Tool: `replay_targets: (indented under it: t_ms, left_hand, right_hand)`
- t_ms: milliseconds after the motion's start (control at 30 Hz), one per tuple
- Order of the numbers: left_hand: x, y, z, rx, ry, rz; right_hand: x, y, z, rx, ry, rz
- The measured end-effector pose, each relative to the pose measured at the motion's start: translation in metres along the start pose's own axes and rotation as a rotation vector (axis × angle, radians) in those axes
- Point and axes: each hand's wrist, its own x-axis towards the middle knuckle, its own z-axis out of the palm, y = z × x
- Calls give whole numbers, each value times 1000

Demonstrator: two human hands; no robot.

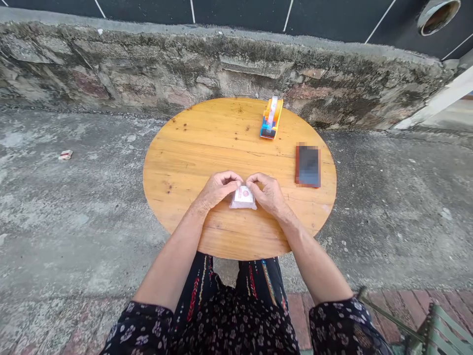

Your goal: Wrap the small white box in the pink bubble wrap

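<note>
A small clear plastic packet (244, 196) with a white printed label and a little red marking lies near the front middle of the round wooden table (185, 162). My left hand (221, 187) pinches the packet's far edge from the left, thumb against the fingers. From the right, my right hand (266, 192) pinches the same edge, its fingertips close to those of the left. The near end of the packet lies flat toward me. What exactly sits inside the plastic is too small to make out.
A yellow and blue tape dispenser (271, 118) stands at the table's far side. To the right lies a dark rectangular item with a red edge (308, 166), blurred out. Beyond the table runs a rough stone wall (148, 74). A green chair (436, 325) is at lower right.
</note>
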Motion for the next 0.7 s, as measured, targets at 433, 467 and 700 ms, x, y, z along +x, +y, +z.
replay_targets:
  t_ms: [433, 467, 700]
  left_hand:
    - [0, -2, 1, 32, -3, 6]
    - [0, -2, 1, 31, -5, 4]
    - [-2, -2, -4, 105, 44, 37]
  right_hand:
    - [1, -3, -2, 63, -23, -3]
    - [1, -2, -1, 55, -18, -5]
    - [2, 4, 1, 51, -5, 4]
